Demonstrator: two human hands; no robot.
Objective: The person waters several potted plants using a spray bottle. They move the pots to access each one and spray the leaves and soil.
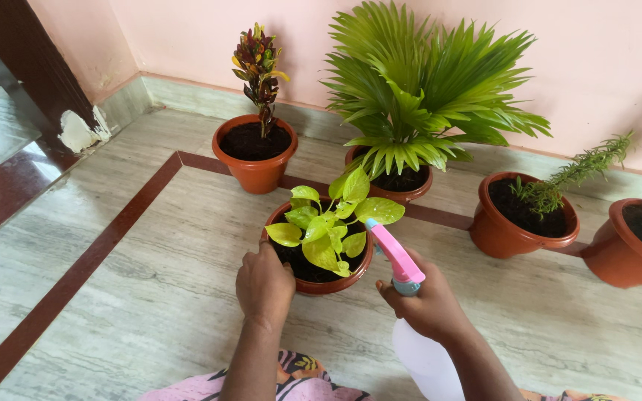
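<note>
From the head view I look down at a pale marble floor (150, 282) with a dark red inlaid band running across it, and a pink wall at the far side.

My left hand (264, 286) is curled over the near left rim of a terracotta pot (328, 284) that stands on the floor just in front of me; the fingers are bent and touching the rim, so the hand is partly closed on the pot's edge. In that pot grows a small plant with yellow-green heart-shaped leaves (328, 226), spreading over dark soil.

My right hand (429, 304) is wrapped shut around the neck of a spray bottle (417, 349). The bottle's body is translucent white and hangs below the hand, near the bottom edge; its pink trigger head (395, 256) slants up and to the left, with the tip just beside the leaves on the right side of the pot. I cannot tell whether a finger presses the trigger.

Farther away stand four more terracotta pots: one with a croton of red and yellow leaves (259, 70) at the far left, one with a fan palm (421, 89) directly behind the small plant, one with a thin feathery sprig (574, 174) to the right, and one cut off by the right edge (633, 245).
</note>
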